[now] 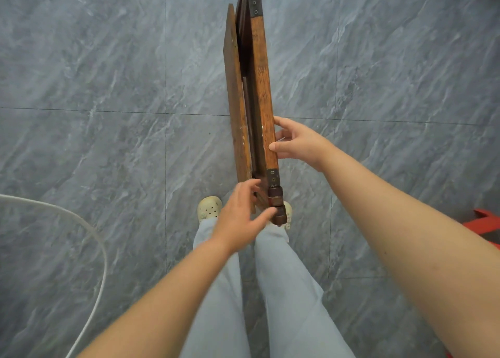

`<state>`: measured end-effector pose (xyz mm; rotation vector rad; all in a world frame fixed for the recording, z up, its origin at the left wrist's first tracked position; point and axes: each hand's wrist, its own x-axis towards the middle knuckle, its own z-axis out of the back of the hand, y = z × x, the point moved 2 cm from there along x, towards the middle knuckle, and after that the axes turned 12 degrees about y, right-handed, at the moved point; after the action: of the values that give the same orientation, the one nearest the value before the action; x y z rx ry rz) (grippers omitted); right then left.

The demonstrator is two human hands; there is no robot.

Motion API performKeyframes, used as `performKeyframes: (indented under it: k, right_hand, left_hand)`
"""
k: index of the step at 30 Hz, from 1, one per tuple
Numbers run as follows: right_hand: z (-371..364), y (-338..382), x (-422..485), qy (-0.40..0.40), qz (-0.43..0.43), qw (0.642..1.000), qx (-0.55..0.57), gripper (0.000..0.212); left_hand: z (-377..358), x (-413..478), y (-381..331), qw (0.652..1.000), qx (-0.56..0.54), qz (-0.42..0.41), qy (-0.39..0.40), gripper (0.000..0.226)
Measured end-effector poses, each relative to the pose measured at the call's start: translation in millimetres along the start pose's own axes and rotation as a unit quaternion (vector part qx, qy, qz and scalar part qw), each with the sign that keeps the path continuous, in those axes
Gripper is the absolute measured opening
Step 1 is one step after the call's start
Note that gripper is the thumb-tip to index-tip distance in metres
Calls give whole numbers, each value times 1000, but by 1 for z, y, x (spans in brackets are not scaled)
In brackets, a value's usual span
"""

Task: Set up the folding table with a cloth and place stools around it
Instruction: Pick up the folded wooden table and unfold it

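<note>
Standing legs: pale blue trousers, nearest the camera, with cream perforated shoes on the floor below.
Left hand: held just above the shoes at the near end of the table. Its fingers are spread wide, the thumb tip touches the turned foot, and the fingertips reach the frame beside it. It grasps nothing firmly.
Right hand: a little further out, gripping the folding table. The thumb lies on the top face of the wooden rail and the fingers curl round its right side.
Folding table: folded flat and held on edge. It runs from between the feet straight away from the person, with the dark worn board on the left and the reddish rail on the right.
Metal brackets: one is screwed on just above the turned foot, and another sits at the far end of the rail.
White cable: curves across the floor at the left, well apart from the table.
Red plastic piece: at the right edge, partly cut off.
Floor: grey marbled tiles with thin dark joints.
</note>
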<state>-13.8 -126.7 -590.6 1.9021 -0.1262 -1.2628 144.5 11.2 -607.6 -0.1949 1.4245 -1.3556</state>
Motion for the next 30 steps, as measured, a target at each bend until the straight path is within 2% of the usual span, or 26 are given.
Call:
performKeyframes:
  k: [2,4,7,10,13,16,20,22,24,30]
  right_hand:
    - [-1,-7,-2,-11,16,999,44,53]
    - [-5,-15,-1,-35,29,997,63,48]
    - [-11,-25,-1,-72,62,993,74,41]
    - [-12,-31,-2,-85,83,989,85,39]
    - [-7,-35,-3,-84,91,987,107,39]
    - [-1,-37,-5,-80,100,986,108,39]
    - [5,-40,-5,-72,108,984,122,41]
    - [9,-44,-5,-72,109,984,124,41]
    - [12,-47,-6,-71,113,983,122,41]
    - [19,-52,-9,-77,120,980,137,42]
  left_hand:
    - [22,7,24,994,101,-32,28,66]
    - [39,22,44,968,236,-56,59,71]
    - [50,54,57,889,423,-83,152,74]
    - [50,85,55,823,518,-116,204,71]
    - [43,107,52,795,542,-147,227,63]
    - [36,121,64,778,564,-127,247,64]
    - [32,133,75,694,658,-137,258,69]
    - [31,141,75,669,680,-150,262,72]
    - [31,149,72,658,688,-162,262,72]
    - [30,166,66,660,670,-201,274,67]
